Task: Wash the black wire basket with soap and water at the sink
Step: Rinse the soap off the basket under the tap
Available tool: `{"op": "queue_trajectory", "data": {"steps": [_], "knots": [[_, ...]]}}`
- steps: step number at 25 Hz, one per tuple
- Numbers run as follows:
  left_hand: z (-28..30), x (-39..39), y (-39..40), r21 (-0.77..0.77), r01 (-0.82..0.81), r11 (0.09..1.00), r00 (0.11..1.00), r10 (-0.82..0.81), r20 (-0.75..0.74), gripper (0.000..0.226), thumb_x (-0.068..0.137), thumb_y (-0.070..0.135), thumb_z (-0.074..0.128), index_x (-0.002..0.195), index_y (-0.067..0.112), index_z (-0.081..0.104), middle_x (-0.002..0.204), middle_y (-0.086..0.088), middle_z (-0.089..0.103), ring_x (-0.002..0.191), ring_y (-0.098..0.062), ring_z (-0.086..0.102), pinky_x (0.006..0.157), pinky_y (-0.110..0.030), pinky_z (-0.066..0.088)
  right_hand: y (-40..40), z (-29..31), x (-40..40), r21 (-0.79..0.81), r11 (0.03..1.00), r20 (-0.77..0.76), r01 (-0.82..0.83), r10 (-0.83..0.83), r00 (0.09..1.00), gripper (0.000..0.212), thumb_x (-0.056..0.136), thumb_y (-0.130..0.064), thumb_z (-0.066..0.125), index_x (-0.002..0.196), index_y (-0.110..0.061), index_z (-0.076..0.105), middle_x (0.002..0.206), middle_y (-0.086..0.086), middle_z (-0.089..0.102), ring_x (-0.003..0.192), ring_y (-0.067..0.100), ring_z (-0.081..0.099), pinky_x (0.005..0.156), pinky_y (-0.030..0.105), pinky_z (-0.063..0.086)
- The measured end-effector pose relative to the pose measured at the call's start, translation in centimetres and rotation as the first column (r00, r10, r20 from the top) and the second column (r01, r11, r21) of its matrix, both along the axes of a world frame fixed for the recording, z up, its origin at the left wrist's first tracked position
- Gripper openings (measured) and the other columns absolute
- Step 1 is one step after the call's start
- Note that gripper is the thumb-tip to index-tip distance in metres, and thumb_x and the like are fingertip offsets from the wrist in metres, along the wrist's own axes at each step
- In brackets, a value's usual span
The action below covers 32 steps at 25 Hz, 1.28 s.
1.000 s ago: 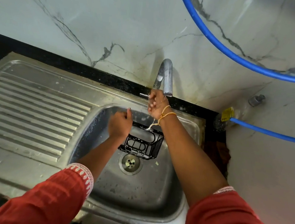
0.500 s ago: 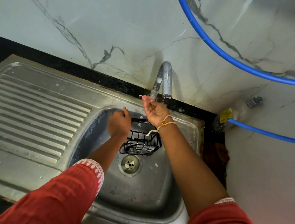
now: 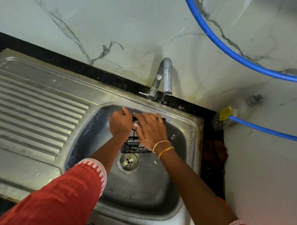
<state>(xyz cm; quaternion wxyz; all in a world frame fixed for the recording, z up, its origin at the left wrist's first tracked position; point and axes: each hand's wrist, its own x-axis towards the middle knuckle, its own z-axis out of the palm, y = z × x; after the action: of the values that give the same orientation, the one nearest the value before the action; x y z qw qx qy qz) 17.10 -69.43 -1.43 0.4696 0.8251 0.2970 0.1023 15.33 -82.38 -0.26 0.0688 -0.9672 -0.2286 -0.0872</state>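
The black wire basket [image 3: 132, 146] hangs over the steel sink bowl [image 3: 177, 138], above the drain. My left hand [image 3: 120, 123] grips its left rim with curled fingers. Spread flat across the basket's top lies my right hand [image 3: 149, 130], fingers straight and covering most of it. A thin stream of water [image 3: 159, 104] falls from the chrome tap [image 3: 165, 74] onto the fingers of my right hand. Much of the basket is hidden under both hands.
A ribbed steel drainboard [image 3: 31, 105] stretches to the left of the bowl. The drain [image 3: 128, 161] holds small food scraps. Blue hoses [image 3: 238, 57] run along the marble wall at the right, one joined to a fitting with a yellow tag [image 3: 225, 113].
My right hand came down from the tap lever and turned palm-down onto the basket. Water now runs from the tap. My left hand kept its grip on the basket.
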Motion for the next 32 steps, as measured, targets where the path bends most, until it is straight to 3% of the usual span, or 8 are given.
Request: {"op": "queue_trajectory", "data": {"steps": [4, 10, 15, 19, 21, 27, 29, 32], "knots": [[0.1, 0.3, -0.3, -0.052, -0.062, 0.997, 0.998, 0.061, -0.029, 0.052, 0.1, 0.032, 0.038, 0.057, 0.005, 0.051, 0.056, -0.01, 0.05, 0.058, -0.027, 0.052, 0.049, -0.027, 0.029, -1.9, 0.0, 0.3, 0.026, 0.854, -0.244, 0.52, -0.499, 0.831, 0.045, 0.096, -0.047, 0.03, 0.132, -0.024, 0.044, 0.131, 0.018, 0.05, 0.13, 0.036, 0.037, 0.106, 0.054, 0.025], [-0.1, 1.6, 0.3, -0.078, -0.097, 0.992, 0.991, 0.088, -0.104, 0.053, 0.099, 0.039, 0.036, 0.087, -0.002, 0.067, 0.085, -0.019, 0.067, 0.08, -0.033, 0.064, 0.061, -0.032, 0.038, 0.7, 0.5, -0.6, 0.042, 0.983, -0.131, 0.177, -0.171, 0.977, 0.057, 0.094, -0.053, 0.024, 0.145, -0.029, 0.033, 0.152, 0.006, 0.033, 0.143, 0.025, 0.024, 0.109, 0.057, 0.028], [0.8, 1.3, 0.3, 0.208, 0.034, 0.978, 0.999, -0.027, -0.035, 0.056, 0.102, 0.038, 0.031, 0.068, 0.005, 0.061, 0.065, -0.01, 0.056, 0.06, -0.025, 0.054, 0.05, -0.028, 0.029, -1.5, -0.2, -1.5, 0.498, 0.617, -0.572, 0.609, -0.295, 0.766, 0.057, 0.093, -0.056, 0.043, 0.144, -0.045, 0.022, 0.148, 0.003, 0.042, 0.133, 0.03, 0.043, 0.105, 0.045, 0.038], [2.0, 0.6, 0.2, 0.678, 0.551, 0.487, 0.741, -0.659, -0.13, 0.036, 0.099, 0.035, 0.035, 0.103, 0.012, 0.062, 0.082, -0.007, 0.062, 0.07, -0.024, 0.059, 0.063, -0.029, 0.039, -0.1, 0.7, -0.5, 0.582, 0.263, -0.68, 0.769, -0.362, 0.638, 0.052, 0.085, -0.037, 0.064, 0.134, -0.031, 0.05, 0.127, 0.003, 0.062, 0.117, 0.026, 0.057, 0.097, 0.031, 0.043], [2.7, 0.5, 0.1, 0.558, 0.716, 0.42, 0.634, -0.726, -0.268, 0.03, 0.096, 0.036, 0.04, 0.115, 0.016, 0.053, 0.088, -0.007, 0.065, 0.08, -0.027, 0.063, 0.067, -0.031, 0.043, -0.3, 1.2, 0.0, 0.556, 0.113, -0.748, 0.823, -0.363, 0.555, 0.046, 0.074, -0.036, 0.073, 0.119, -0.026, 0.066, 0.107, -0.001, 0.071, 0.097, 0.018, 0.064, 0.087, 0.023, 0.046], [7.8, 1.4, 3.0, -0.444, 0.722, 0.531, 0.407, -0.845, -0.348, 0.024, 0.099, 0.024, 0.048, 0.112, 0.01, 0.062, 0.084, -0.007, 0.073, 0.063, -0.018, 0.071, 0.055, -0.024, 0.053, -1.1, 5.1, 2.3, 0.423, 0.41, -0.717, 0.808, -0.395, 0.575, 0.041, 0.056, -0.055, 0.071, 0.074, -0.019, 0.073, 0.077, 0.0, 0.071, 0.08, 0.023, 0.066, 0.071, 0.032, 0.052], [8.6, 0.3, 4.0, -0.69, 0.557, 0.462, 0.53, -0.838, -0.132, 0.026, 0.098, 0.029, 0.048, 0.111, 0.013, 0.063, 0.085, -0.009, 0.075, 0.075, -0.023, 0.073, 0.077, -0.038, 0.057, -1.7, 7.2, 3.8, 0.378, 0.427, -0.736, 0.821, -0.4, 0.547, 0.041, 0.058, -0.053, 0.072, 0.072, -0.014, 0.069, 0.076, 0.002, 0.068, 0.079, 0.025, 0.065, 0.069, 0.032, 0.049], [7.8, -2.4, 4.3, -0.64, 0.53, 0.557, 0.79, -0.599, 0.133, 0.054, 0.081, 0.052, 0.061, 0.124, 0.02, 0.053, 0.118, -0.012, 0.067, 0.108, -0.027, 0.063, 0.106, -0.053, 0.038, -2.9, 8.4, 5.7, 0.38, 0.319, -0.79, 0.868, -0.378, 0.484, 0.077, 0.058, -0.053, 0.074, 0.117, -0.005, 0.063, 0.109, 0.009, 0.067, 0.097, 0.028, 0.063, 0.081, 0.034, 0.05]]}}
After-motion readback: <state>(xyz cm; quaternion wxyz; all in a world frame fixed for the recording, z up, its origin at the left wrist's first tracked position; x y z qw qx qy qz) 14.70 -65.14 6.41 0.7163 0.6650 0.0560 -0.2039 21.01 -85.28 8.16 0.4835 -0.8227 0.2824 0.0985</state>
